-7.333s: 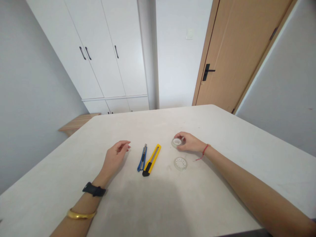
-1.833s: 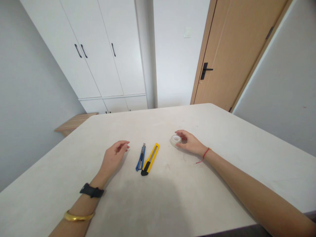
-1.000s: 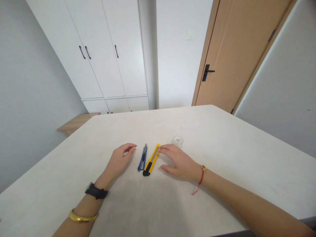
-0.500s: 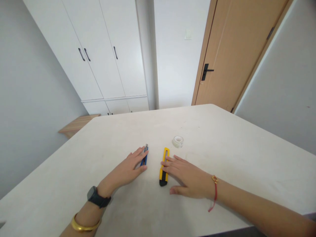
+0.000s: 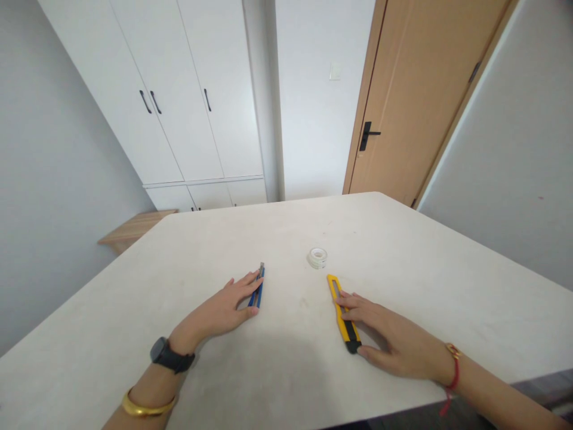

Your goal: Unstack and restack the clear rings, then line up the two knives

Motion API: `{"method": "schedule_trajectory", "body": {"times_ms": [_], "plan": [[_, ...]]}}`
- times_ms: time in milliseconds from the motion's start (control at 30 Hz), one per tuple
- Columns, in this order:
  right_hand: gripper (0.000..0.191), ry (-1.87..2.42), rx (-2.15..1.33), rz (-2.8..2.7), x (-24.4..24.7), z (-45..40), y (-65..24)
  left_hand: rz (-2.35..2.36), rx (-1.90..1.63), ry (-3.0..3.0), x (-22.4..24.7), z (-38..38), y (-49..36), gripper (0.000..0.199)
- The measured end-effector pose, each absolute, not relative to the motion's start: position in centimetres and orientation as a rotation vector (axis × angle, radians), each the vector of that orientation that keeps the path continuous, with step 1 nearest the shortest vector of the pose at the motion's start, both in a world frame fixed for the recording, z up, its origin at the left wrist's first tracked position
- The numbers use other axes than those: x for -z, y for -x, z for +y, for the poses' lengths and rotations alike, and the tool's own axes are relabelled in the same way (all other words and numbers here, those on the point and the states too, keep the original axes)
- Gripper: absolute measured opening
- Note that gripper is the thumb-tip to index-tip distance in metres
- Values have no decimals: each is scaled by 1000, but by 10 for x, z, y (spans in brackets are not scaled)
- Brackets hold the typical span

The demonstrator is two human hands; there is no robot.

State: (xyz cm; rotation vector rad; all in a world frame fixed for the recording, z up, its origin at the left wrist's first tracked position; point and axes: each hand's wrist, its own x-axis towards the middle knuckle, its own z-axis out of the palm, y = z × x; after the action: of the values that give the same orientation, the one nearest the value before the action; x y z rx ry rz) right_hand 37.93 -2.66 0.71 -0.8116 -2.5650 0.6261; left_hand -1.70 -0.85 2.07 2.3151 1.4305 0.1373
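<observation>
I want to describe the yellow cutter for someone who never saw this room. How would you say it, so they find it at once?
On the pale table in front of the wooden door, look at the person's right hand. The yellow utility knife lies under its fingers, black end nearest the person. The smaller blue knife sits under the left hand.

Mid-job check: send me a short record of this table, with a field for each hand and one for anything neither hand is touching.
left: the left hand rests with its fingers over a blue utility knife; grip unclear
right: the right hand rests with its fingers over a yellow utility knife, thumb near the knife's black end; grip unclear
untouched: a small roll of clear tape, beyond and between the knives
surface: a pale table
</observation>
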Motion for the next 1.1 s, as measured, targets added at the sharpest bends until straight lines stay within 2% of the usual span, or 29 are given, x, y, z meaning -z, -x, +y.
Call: {"method": "schedule_trajectory", "body": {"times_ms": [467, 767, 967, 1100], "plan": [[50, 805, -598, -2571, -7, -22, -375, 1372, -93, -2440, -35, -36, -57, 71], [58, 802, -525, -2554, -13, -25, -373, 1313, -191, -2464, -34, -47, -117, 78], [56, 828, -563, -2536, -11, -25, -372, 1322, -242, -2406, -26, -49, -133, 83], [57, 799, -577, -2513, -12, -25, -371, 1291, -272, -2400, -23, -50, -135, 78]]}}
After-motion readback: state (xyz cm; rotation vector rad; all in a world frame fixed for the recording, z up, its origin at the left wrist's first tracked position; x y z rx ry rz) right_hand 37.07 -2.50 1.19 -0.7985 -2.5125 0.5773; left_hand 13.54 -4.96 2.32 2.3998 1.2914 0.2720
